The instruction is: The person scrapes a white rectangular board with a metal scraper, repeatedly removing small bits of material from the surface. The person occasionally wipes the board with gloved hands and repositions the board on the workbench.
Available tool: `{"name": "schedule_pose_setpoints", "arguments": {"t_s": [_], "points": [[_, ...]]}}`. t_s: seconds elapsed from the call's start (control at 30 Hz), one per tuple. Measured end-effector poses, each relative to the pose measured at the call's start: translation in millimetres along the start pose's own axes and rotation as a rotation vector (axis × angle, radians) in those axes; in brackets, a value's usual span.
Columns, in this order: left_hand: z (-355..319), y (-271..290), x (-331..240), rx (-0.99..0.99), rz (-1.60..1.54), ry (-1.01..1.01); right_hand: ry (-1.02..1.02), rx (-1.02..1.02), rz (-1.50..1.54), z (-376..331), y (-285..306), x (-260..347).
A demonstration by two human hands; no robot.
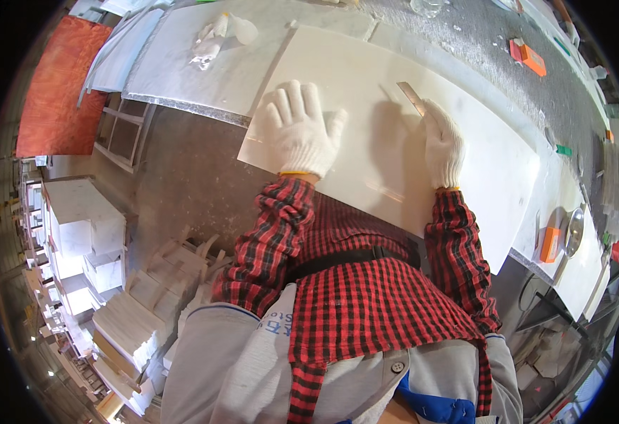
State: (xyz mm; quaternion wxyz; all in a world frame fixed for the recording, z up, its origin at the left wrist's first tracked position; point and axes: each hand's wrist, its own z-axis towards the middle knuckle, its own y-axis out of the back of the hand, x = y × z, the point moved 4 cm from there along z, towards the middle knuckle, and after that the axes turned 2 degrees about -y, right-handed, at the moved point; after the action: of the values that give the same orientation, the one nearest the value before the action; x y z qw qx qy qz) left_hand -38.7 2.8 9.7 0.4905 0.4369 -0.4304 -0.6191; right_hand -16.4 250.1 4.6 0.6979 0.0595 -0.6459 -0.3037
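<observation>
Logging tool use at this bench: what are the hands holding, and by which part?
The right hand grips a flat metal blade by its lower end. The left hand holds nothing; it lies flat on the white slab.

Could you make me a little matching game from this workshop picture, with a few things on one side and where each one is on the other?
Things:
1. left hand
2. right hand
3. spare gloves
4. orange block

Places:
A. lying on the grey slab at the far left of the bench
B. pressed flat on the white slab
C. at the bench's right end, beside a round metal dish
D. gripping a thin metal blade

Pairs: 1-B, 2-D, 3-A, 4-C
</observation>
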Motion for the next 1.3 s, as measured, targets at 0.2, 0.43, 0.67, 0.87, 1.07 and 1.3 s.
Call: {"name": "schedule_pose_setpoints", "arguments": {"t_s": [0.2, 0.43, 0.67, 0.87, 1.07, 1.3], "points": [[13, -6, -47, -0.081, -0.080, -0.031, 0.143, -0.070, -0.039, 3, 6, -6], [11, -10, -32, -0.015, -0.025, 0.034, 0.028, -0.007, -0.036, 0, 4, -1], [23, 3, -65, -0.059, -0.310, 0.058, 0.031, 0.010, 0.016, 1, 8, -3], [18, 21, 4, -0.209, -2.047, 0.579, 0.025, -0.006, 0.147, 0, 6, -11], [-7, 46, 30, -0.347, -2.456, 0.652, -0.359, 0.110, 0.544, -11, 5, 28], [-10, 39, 19, -0.150, -2.636, 0.117, -0.597, 0.627, 0.870, -65, -89, 131]]}}
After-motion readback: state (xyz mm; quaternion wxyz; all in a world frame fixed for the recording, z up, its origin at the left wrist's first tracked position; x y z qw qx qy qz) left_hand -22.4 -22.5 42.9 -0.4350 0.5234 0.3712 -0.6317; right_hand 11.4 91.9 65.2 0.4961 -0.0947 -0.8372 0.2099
